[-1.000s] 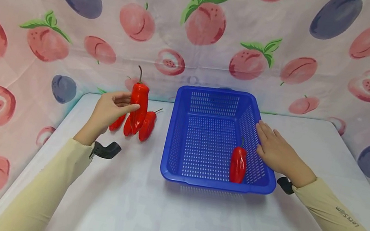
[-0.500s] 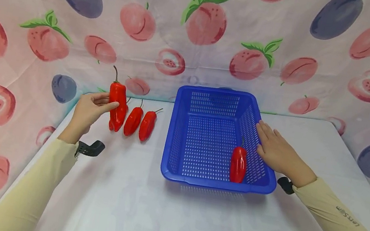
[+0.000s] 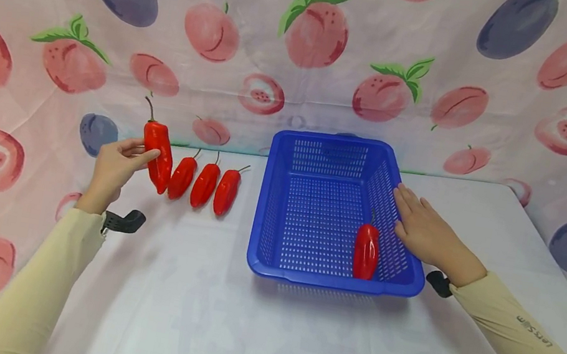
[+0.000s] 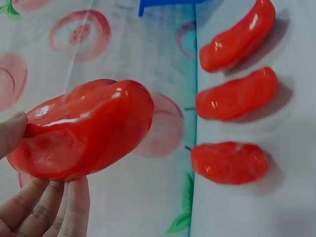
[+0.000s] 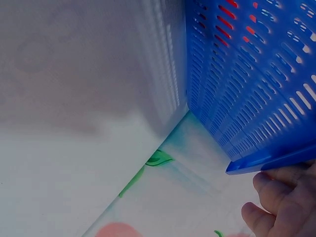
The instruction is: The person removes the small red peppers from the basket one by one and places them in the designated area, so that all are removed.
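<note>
My left hand (image 3: 114, 169) pinches a glossy red pepper (image 3: 157, 156) between thumb and fingers, its stem pointing up. In the left wrist view the held pepper (image 4: 89, 131) hangs above the table, apart from the others. Three red peppers (image 3: 204, 185) lie in a row on the table just right of it. Another red pepper (image 3: 366, 252) lies inside the blue plastic basket (image 3: 333, 282), near its right wall. My right hand (image 3: 429, 237) rests with extended fingers against the basket's right rim; the right wrist view shows fingers (image 5: 284, 195) by that rim.
A white cloth covers the table (image 3: 211, 329). Behind it hangs a fruit-printed curtain (image 3: 320, 95), close to the basket's far side. The left row of peppers sits near the table's back left corner, with a gap before the basket.
My left hand has moved left with the held pepper, from in front of the row to its left end, uncovering the three lying peppers. The right hand and basket stay put.
</note>
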Demonstrator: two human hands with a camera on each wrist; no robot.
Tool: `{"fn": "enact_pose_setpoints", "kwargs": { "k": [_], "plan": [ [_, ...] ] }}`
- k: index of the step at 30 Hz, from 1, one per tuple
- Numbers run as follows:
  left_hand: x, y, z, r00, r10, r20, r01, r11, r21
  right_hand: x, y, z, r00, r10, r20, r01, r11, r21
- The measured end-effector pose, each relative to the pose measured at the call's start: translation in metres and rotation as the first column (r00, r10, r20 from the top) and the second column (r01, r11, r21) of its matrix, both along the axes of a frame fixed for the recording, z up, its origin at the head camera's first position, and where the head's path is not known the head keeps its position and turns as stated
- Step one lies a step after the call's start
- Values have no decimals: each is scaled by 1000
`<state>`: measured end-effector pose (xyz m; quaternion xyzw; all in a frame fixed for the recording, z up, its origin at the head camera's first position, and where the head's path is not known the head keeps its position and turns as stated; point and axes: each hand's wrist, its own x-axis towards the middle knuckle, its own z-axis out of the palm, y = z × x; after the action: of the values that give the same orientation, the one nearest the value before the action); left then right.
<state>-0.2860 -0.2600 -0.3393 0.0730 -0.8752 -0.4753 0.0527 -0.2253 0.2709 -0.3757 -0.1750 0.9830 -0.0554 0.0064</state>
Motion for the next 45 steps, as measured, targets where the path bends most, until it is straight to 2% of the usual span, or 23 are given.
{"fn": "enact_pose_setpoints", "kwargs": {
  "k": [14, 25, 31, 37, 45],
  "plan": [
    [-15, -26, -13, 997, 33, 65, -32, 999, -30, 0, 1, -1, 1000, -3, 1, 3, 1000, 8],
    [-30, -43, -35, 993, 45, 113, -38, 997, -61, 1, -1, 1, 1000, -12, 19, 12, 1000, 6],
    [-37, -48, -47, 987, 45, 155, -35, 997, -70, 0, 0, 0, 1000, -14, 24, 14, 1000, 3],
    [-40, -51, -56, 986, 34, 162, -20, 996, -88, 0, 0, 0, 999, -21, 28, 21, 1000, 4],
    [-44, -52, -65, 980, 35, 195, -24, 998, -61, 0, 0, 0, 999, -24, 31, 24, 1000, -3]
  ]
}}
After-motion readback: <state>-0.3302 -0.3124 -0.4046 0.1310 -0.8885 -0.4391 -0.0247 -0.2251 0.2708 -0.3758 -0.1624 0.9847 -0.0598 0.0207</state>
